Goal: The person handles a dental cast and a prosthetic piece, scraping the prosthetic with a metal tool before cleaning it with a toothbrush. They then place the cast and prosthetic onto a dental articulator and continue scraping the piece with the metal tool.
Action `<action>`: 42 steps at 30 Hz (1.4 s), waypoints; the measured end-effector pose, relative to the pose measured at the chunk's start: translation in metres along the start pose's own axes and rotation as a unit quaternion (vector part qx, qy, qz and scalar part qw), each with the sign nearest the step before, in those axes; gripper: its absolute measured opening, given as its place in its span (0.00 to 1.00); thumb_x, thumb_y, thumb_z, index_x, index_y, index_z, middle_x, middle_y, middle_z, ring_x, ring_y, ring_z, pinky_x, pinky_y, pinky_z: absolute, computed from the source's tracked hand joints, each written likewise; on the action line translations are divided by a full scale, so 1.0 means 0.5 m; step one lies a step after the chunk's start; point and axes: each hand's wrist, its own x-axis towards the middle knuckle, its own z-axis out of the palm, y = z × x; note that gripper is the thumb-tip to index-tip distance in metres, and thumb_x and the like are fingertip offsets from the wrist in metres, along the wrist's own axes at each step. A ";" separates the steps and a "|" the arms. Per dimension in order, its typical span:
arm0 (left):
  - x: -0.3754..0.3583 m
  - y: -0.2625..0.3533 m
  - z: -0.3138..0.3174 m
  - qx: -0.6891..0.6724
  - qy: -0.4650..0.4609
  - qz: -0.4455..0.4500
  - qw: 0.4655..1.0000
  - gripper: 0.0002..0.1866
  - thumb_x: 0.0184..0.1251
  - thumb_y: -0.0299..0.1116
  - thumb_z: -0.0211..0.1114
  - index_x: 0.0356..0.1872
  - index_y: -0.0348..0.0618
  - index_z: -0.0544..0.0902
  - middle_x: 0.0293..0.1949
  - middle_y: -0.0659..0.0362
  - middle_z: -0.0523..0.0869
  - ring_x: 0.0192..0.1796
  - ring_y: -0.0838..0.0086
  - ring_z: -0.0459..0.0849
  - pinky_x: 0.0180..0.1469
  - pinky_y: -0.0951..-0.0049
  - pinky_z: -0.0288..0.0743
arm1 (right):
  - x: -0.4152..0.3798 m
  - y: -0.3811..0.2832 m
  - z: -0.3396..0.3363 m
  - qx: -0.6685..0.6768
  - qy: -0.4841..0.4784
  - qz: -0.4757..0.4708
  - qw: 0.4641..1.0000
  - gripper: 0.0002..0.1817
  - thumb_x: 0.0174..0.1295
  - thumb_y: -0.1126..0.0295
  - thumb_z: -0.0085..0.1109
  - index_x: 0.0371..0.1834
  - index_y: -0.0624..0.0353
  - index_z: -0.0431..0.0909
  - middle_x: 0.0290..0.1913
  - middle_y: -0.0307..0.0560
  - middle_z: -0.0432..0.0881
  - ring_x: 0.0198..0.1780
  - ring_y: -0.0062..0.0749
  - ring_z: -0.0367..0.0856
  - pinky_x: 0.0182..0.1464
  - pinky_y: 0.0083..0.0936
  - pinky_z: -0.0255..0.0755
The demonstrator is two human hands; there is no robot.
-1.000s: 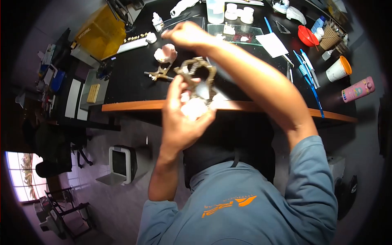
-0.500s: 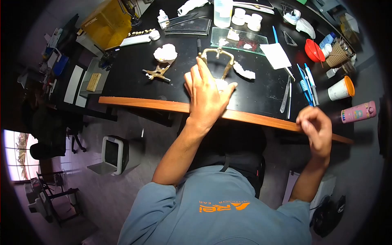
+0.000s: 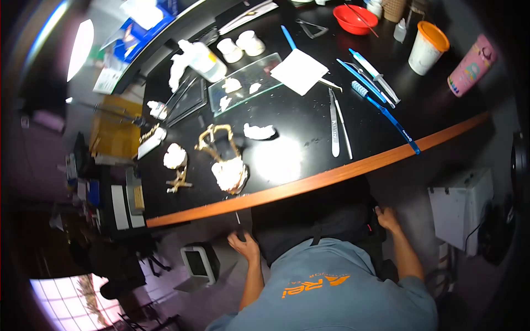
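Observation:
My left hand [image 3: 245,246] hangs below the table edge beside my lap, its fingers loosely bent and apart, with nothing visible in it. Down by the other side of my lap is my right hand [image 3: 388,218]; its fingers are partly hidden against the dark seat or clothing. On the table, nearest my left hand, a white plaster dental cast [image 3: 231,174] sits by the front edge, joined to a brass articulator frame [image 3: 220,135]. Left of it, another white cast [image 3: 175,156] rests on a brass articulator part [image 3: 179,181]. A loose white plaster piece [image 3: 259,131] lies to the right.
A glass slab [image 3: 248,83] bears white lumps. Around it are a white paper pad [image 3: 300,71], a scalpel handle [image 3: 334,124], a blue toothbrush [image 3: 386,116], a red bowl [image 3: 354,20], an orange-lidded tub [image 3: 428,48] and a pink bottle [image 3: 472,65]. The wooden table edge [image 3: 320,179] runs before my lap.
My left hand has left the articulator and dropped below the table edge. My right hand has lowered beside my lap. The camera view has turned, and the articulator now shows uncovered.

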 end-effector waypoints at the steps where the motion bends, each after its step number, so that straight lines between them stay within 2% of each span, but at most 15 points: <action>1: -0.026 -0.088 0.019 0.095 -0.104 -0.164 0.976 0.23 0.74 0.38 0.68 0.60 0.31 0.82 0.59 0.39 0.82 0.65 0.45 0.77 0.71 0.52 0.68 | 0.023 0.032 0.091 0.082 0.039 0.033 0.995 0.37 0.81 0.46 0.49 0.69 0.76 0.76 0.71 0.80 0.76 0.74 0.70 0.75 0.77 0.51 0.66; 2: -0.048 -0.138 0.034 -0.029 -0.164 -0.340 0.925 0.28 0.77 0.45 0.65 0.67 0.34 0.81 0.65 0.36 0.83 0.68 0.41 0.78 0.74 0.51 0.68 | 0.016 0.013 0.137 0.137 0.088 0.090 0.983 0.38 0.81 0.47 0.50 0.74 0.77 0.70 0.75 0.80 0.71 0.76 0.73 0.70 0.79 0.50 0.65; 3: -0.065 -0.277 0.070 -0.191 -0.239 -0.561 0.769 0.28 0.79 0.44 0.61 0.70 0.33 0.79 0.71 0.35 0.81 0.72 0.45 0.79 0.77 0.54 0.68 | 0.025 0.010 0.148 0.127 0.059 0.129 0.982 0.38 0.81 0.46 0.49 0.76 0.72 0.71 0.77 0.74 0.72 0.78 0.69 0.70 0.80 0.51 0.63; 4: -0.073 -0.299 0.074 -0.203 -0.274 -0.635 0.693 0.28 0.80 0.43 0.61 0.70 0.33 0.79 0.71 0.36 0.81 0.72 0.46 0.79 0.77 0.54 0.68 | 0.048 0.008 0.155 0.124 0.036 0.168 0.977 0.37 0.81 0.44 0.49 0.78 0.66 0.71 0.79 0.68 0.72 0.79 0.65 0.69 0.81 0.52 0.61; 5: -0.084 -0.292 0.077 -0.189 -0.296 -0.646 0.677 0.28 0.80 0.43 0.61 0.70 0.33 0.79 0.71 0.36 0.81 0.72 0.46 0.79 0.77 0.54 0.69 | 0.059 0.003 0.156 0.137 0.031 0.183 0.973 0.36 0.81 0.44 0.49 0.78 0.64 0.71 0.79 0.68 0.72 0.79 0.64 0.69 0.81 0.52 0.61; 7: -0.082 -0.271 0.099 -0.139 -0.330 -0.618 0.700 0.27 0.80 0.43 0.61 0.70 0.33 0.79 0.71 0.36 0.81 0.73 0.46 0.79 0.77 0.54 0.69 | 0.073 -0.002 0.147 0.159 0.023 0.218 0.963 0.35 0.81 0.45 0.49 0.80 0.60 0.70 0.79 0.66 0.72 0.80 0.63 0.69 0.80 0.53 0.61; 13: 0.070 -0.142 0.183 -0.075 -0.397 -0.525 0.749 0.27 0.80 0.43 0.61 0.71 0.34 0.79 0.71 0.37 0.82 0.73 0.46 0.79 0.76 0.55 0.69 | 0.103 -0.086 0.152 0.173 0.011 0.261 0.950 0.35 0.81 0.45 0.49 0.80 0.60 0.70 0.78 0.65 0.73 0.79 0.62 0.70 0.80 0.52 0.61; 18: 0.207 -0.042 0.167 -0.054 -0.439 -0.452 0.775 0.26 0.81 0.42 0.60 0.71 0.35 0.79 0.70 0.38 0.82 0.73 0.47 0.80 0.76 0.55 0.70 | 0.066 -0.181 0.137 0.169 -0.014 0.277 0.946 0.35 0.82 0.46 0.49 0.80 0.60 0.70 0.78 0.65 0.73 0.79 0.61 0.70 0.81 0.52 0.62; 28: 0.166 -0.032 0.196 -0.050 -0.427 -0.338 0.837 0.25 0.82 0.41 0.60 0.71 0.36 0.79 0.70 0.40 0.83 0.73 0.48 0.80 0.76 0.57 0.70 | 0.121 -0.198 0.136 0.099 -0.005 0.178 0.979 0.34 0.82 0.46 0.49 0.80 0.61 0.70 0.77 0.65 0.74 0.79 0.60 0.71 0.81 0.50 0.63; 35: 0.158 -0.073 0.156 0.006 -0.428 -0.247 0.870 0.25 0.82 0.40 0.60 0.72 0.37 0.79 0.70 0.42 0.84 0.73 0.48 0.80 0.76 0.58 0.71 | 0.194 -0.234 0.050 0.021 0.005 0.108 0.994 0.34 0.83 0.47 0.49 0.80 0.61 0.69 0.76 0.65 0.75 0.79 0.59 0.71 0.81 0.49 0.64; 38: 0.152 -0.117 0.125 0.061 -0.451 -0.153 0.877 0.25 0.82 0.40 0.60 0.72 0.37 0.79 0.70 0.42 0.84 0.73 0.49 0.80 0.76 0.58 0.71 | 0.189 -0.254 0.011 -0.019 -0.007 0.089 0.996 0.34 0.83 0.47 0.49 0.80 0.62 0.69 0.75 0.65 0.76 0.78 0.58 0.71 0.81 0.48 0.64; 41: 0.144 -0.178 0.087 0.127 -0.480 0.043 0.867 0.24 0.83 0.40 0.60 0.72 0.37 0.79 0.70 0.43 0.84 0.73 0.49 0.80 0.75 0.58 0.71 | 0.120 -0.291 -0.048 -0.109 -0.060 0.053 0.991 0.34 0.83 0.47 0.49 0.80 0.62 0.69 0.75 0.65 0.76 0.78 0.58 0.72 0.81 0.48 0.65; 42: 0.154 -0.155 0.053 0.126 -0.500 0.079 0.853 0.24 0.83 0.40 0.60 0.72 0.38 0.79 0.69 0.43 0.84 0.74 0.49 0.80 0.75 0.58 0.71 | 0.076 -0.319 -0.081 -0.150 -0.097 0.035 0.983 0.34 0.83 0.47 0.49 0.80 0.62 0.69 0.75 0.65 0.76 0.78 0.58 0.72 0.81 0.48 0.65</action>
